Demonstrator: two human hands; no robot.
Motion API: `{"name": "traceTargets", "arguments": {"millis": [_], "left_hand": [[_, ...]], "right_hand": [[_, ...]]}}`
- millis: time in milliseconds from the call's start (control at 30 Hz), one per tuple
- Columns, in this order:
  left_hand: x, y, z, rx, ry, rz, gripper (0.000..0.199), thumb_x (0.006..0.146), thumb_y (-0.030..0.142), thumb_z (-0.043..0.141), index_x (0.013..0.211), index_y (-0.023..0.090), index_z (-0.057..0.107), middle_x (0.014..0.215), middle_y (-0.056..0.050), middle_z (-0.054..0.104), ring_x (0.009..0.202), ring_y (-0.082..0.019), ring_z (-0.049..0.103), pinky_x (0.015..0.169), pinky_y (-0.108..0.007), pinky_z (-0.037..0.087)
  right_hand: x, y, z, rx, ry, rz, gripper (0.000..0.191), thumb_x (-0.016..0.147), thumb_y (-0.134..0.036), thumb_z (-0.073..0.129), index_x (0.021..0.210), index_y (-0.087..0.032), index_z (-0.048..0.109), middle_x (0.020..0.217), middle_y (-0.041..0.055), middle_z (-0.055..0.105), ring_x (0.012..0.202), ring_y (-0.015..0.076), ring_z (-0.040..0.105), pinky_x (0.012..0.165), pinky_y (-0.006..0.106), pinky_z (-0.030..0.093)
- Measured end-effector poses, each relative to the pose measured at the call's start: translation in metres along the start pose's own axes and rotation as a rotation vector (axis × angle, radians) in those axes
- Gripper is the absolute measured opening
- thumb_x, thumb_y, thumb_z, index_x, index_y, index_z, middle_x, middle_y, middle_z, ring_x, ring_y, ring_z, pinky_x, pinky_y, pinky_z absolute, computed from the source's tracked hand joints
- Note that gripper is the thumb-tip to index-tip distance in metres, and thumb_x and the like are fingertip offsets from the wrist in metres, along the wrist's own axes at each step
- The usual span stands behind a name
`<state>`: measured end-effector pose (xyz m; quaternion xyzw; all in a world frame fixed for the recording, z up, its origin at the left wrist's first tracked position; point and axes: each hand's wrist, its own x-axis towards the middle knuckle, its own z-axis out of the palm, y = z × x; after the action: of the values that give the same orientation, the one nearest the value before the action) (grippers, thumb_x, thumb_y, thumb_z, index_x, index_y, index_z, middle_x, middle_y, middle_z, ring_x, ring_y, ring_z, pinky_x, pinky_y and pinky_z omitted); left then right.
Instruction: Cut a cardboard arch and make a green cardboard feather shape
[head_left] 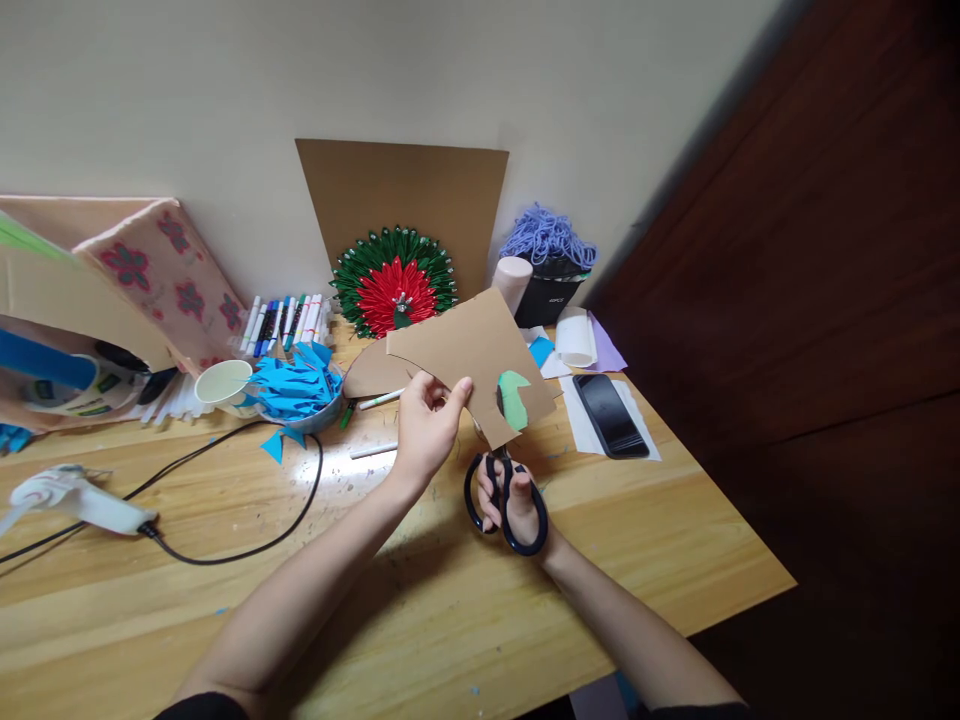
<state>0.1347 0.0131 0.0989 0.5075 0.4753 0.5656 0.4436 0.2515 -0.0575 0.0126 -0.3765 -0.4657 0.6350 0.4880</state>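
Note:
My left hand [429, 425] pinches the near edge of a brown cardboard piece [469, 345] between thumb and fingers, holding it tilted above the table. A green shape [514, 400] with a notched edge shows on the right part of the cardboard. My right hand [519, 497] has its fingers through the handles of black scissors [529, 535]. The blades point away from me at the cardboard's near corner, just below the green shape, and are mostly hidden there. Whether they touch the cardboard, I cannot tell.
A white glue gun [82, 500] with a black cord lies left. Behind stand a bowl of blue paper pieces [296, 385], a paper cup [225, 385], markers [285, 325], a red-green ornament [394, 285] and a cardboard sheet [405, 190]. A phone [611, 415] lies right, near the table edge.

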Motion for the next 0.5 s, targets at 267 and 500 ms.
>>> {"name": "traceTargets", "arguments": {"millis": [267,500], "left_hand": [[-0.011,0.006,0.007,-0.056,0.038,-0.014,0.027,0.074,0.033,0.064,0.062,0.017,0.046,0.052,0.006,0.042,0.049,-0.007,0.039,0.048,-0.020,0.031],[-0.012,0.004,0.008,-0.054,0.026,0.005,0.019,0.074,0.032,0.064,0.071,0.017,0.052,0.060,0.003,0.055,0.054,-0.009,0.049,0.052,-0.021,0.036]], "right_hand": [[-0.003,-0.003,0.003,-0.021,0.020,-0.067,0.069,0.059,-0.087,0.031,0.065,-0.019,0.044,0.038,-0.0070,0.037,0.031,0.0079,0.038,0.034,0.021,0.039],[-0.002,-0.008,-0.005,-0.090,-0.002,-0.075,0.069,0.062,-0.086,0.029,0.065,-0.019,0.046,0.039,-0.0051,0.040,0.033,0.0098,0.042,0.037,0.022,0.038]]}}
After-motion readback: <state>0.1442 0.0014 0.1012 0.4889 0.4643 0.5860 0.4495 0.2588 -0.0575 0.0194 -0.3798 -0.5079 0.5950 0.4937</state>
